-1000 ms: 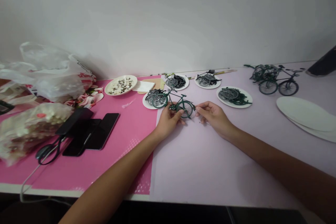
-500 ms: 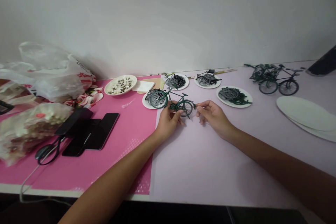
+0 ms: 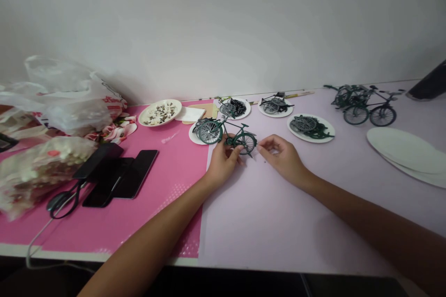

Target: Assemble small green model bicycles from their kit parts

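Note:
A dark green model bicycle point(image 3: 240, 130) stands near the middle of the table, its handlebar end toward the left. My left hand point(image 3: 223, 162) grips it low at the frame, between the two wheels. At the back wheel's right edge, the thumb and finger of my right hand point(image 3: 281, 155) are pinched together against the bicycle; the spot between the fingertips is too small to make out. Behind the front wheel, a white plate point(image 3: 193, 136) of grey wheels is partly covered. A tiny dark speck lies on the table below my right fingertips.
White plates with bicycle parts point(image 3: 311, 128) line the back. Assembled model bicycles point(image 3: 369, 106) stand at right, behind stacked plates point(image 3: 406, 148). Leftward are a bowl of small pieces point(image 3: 160, 113), phones point(image 3: 136, 174), a cable and plastic bags point(image 3: 66, 97).
My right hand has moved slightly left, its fingertips now closed at the bicycle's rear wheel. A small dark speck shows on the table beneath it. My left hand keeps its hold.

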A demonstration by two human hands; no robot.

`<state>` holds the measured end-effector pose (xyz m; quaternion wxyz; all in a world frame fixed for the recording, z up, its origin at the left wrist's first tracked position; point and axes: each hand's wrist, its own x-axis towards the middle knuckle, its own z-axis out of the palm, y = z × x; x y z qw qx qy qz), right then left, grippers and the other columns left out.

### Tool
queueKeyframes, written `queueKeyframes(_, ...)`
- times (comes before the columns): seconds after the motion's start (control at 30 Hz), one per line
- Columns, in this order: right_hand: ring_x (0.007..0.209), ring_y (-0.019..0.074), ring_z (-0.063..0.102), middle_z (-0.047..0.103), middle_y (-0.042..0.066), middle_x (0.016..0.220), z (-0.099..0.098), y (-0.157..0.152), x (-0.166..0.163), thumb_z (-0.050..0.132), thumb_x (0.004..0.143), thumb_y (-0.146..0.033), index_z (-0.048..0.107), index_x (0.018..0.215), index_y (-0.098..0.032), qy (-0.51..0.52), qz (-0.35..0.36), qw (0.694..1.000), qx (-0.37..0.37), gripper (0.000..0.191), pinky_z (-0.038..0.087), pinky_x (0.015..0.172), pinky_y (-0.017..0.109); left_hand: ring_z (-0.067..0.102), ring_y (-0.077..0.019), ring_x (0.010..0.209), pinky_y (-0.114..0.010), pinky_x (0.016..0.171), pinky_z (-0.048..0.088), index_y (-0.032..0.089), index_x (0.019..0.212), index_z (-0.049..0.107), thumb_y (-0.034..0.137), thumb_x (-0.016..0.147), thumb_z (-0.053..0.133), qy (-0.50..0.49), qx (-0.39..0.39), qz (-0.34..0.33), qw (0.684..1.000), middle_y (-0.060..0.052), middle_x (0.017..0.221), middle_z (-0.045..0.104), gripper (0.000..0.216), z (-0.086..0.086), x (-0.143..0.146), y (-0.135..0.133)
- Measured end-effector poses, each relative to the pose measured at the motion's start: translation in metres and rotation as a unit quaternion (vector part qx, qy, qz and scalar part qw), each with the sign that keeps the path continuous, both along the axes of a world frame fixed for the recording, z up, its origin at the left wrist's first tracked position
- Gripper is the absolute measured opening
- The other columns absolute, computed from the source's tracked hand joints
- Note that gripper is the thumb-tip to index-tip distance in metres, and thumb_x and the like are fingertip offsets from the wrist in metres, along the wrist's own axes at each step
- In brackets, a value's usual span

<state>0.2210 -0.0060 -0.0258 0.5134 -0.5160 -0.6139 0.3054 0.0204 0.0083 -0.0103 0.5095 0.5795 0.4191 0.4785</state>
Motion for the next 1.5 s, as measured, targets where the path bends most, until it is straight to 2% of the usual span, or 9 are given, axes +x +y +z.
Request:
queueKeyframes(0.07, 0.076, 0.0186, 0.066, 0.071, 0.004, 0.084, 0.001, -0.001, 0.0, 0.072, 0.09, -0.04, 0.067, 0.09, -0.022, -0.027, 0.009, 0.999, 0.03, 0.019, 0.052, 0.061, 0.029, 0.065, -0.0139, 0.049, -0.025, 0.053, 0.05, 0.02, 0.114, 0.047, 0.041, 0.087, 0.078, 0.002, -0.005, 0.005, 1.0, 0.001, 0.078, 0.068, 0.047, 0.001, 0.0, 0.0)
queueKeyframes(0.2, 0.073, 0.0179, 0.064, 0.072, 0.004, 0.088, 0.005, -0.003, 0.003, 0.068, 0.091, -0.026, 0.071, 0.092, -0.023, -0.097, 0.047, 0.99, 0.088, 0.005, 0.051, 0.059, 0.029, 0.065, -0.0138, 0.05, -0.024, 0.054, 0.049, 0.019, 0.116, 0.047, 0.037, 0.089, 0.076, 0.015, -0.007, 0.006, 1.0, 0.003, 0.072, 0.065, 0.044, 0.002, 0.0, -0.001)
queueKeyframes(0.37, 0.084, 0.0222, 0.063, 0.074, 0.007, 0.09, 0.008, -0.001, 0.009, 0.06, 0.094, -0.016, 0.075, 0.097, -0.024, -0.153, 0.095, 0.97, 0.162, 0.017, 0.052, 0.061, 0.032, 0.064, -0.014, 0.049, -0.025, 0.054, 0.05, 0.019, 0.117, 0.046, 0.038, 0.091, 0.073, 0.017, -0.01, 0.003, 1.0, 0.004, 0.07, 0.064, 0.042, 0.001, -0.001, 0.0)
queueKeyframes(0.57, 0.084, 0.0232, 0.062, 0.073, 0.007, 0.091, 0.004, 0.003, 0.01, 0.071, 0.09, -0.017, 0.077, 0.096, -0.024, -0.181, 0.086, 0.961, 0.192, 0.011, 0.05, 0.054, 0.031, 0.065, -0.0144, 0.05, -0.025, 0.055, 0.05, 0.02, 0.117, 0.045, 0.041, 0.089, 0.075, 0.007, -0.016, -0.008, 1.0, 0.004, 0.072, 0.066, 0.046, -0.001, -0.001, 0.001)
queueKeyframes(0.73, 0.084, 0.0233, 0.061, 0.072, 0.006, 0.087, 0.004, 0.004, 0.011, 0.073, 0.093, -0.02, 0.079, 0.1, -0.026, -0.18, 0.077, 0.955, 0.225, 0.011, 0.052, 0.061, 0.034, 0.067, -0.0148, 0.051, -0.026, 0.057, 0.052, 0.02, 0.117, 0.046, 0.043, 0.088, 0.076, 0.01, -0.021, -0.026, 0.999, 0.004, 0.072, 0.066, 0.047, -0.004, -0.001, 0.002)
queueKeyframes(0.83, 0.083, 0.0226, 0.061, 0.071, 0.005, 0.087, 0.005, 0.003, 0.011, 0.073, 0.094, -0.021, 0.081, 0.1, -0.027, -0.174, 0.074, 0.954, 0.232, 0.012, 0.055, 0.067, 0.037, 0.071, -0.0172, 0.054, -0.028, 0.059, 0.053, 0.019, 0.118, 0.044, 0.045, 0.088, 0.076, -0.003, -0.029, -0.044, 0.999, 0.002, 0.074, 0.068, 0.051, -0.004, -0.002, 0.001)
queueKeyframes(0.97, 0.086, 0.0233, 0.062, 0.07, 0.006, 0.088, 0.004, 0.003, 0.01, 0.069, 0.096, -0.023, 0.081, 0.099, -0.028, -0.162, 0.079, 0.959, 0.217, 0.013, 0.055, 0.069, 0.038, 0.074, -0.0201, 0.058, -0.028, 0.06, 0.053, 0.019, 0.12, 0.042, 0.047, 0.088, 0.077, -0.027, -0.051, -0.06, 0.997, 0.001, 0.076, 0.07, 0.055, 0.0, -0.002, 0.0)
queueKeyframes(1.17, 0.084, 0.0234, 0.062, 0.069, 0.007, 0.089, 0.005, 0.0, 0.008, 0.068, 0.098, -0.031, 0.08, 0.099, -0.027, -0.156, 0.072, 0.966, 0.193, 0.013, 0.052, 0.06, 0.035, 0.069, -0.0159, 0.052, -0.025, 0.052, 0.044, 0.019, 0.119, 0.043, 0.048, 0.086, 0.079, -0.035, -0.056, -0.06, 0.996, 0.001, 0.075, 0.069, 0.057, 0.002, -0.001, 0.0)
queueKeyframes(1.5, 0.075, 0.0193, 0.059, 0.061, 0.005, 0.083, 0.006, -0.002, 0.006, 0.068, 0.098, -0.031, 0.079, 0.099, -0.024, -0.156, 0.057, 0.964, 0.208, 0.013, 0.049, 0.058, 0.032, 0.066, -0.0121, 0.052, -0.025, 0.056, 0.051, 0.02, 0.119, 0.042, 0.045, 0.077, 0.087, -0.05, -0.068, -0.081, 0.993, 0.003, 0.08, 0.068, 0.067, 0.001, -0.001, 0.001)
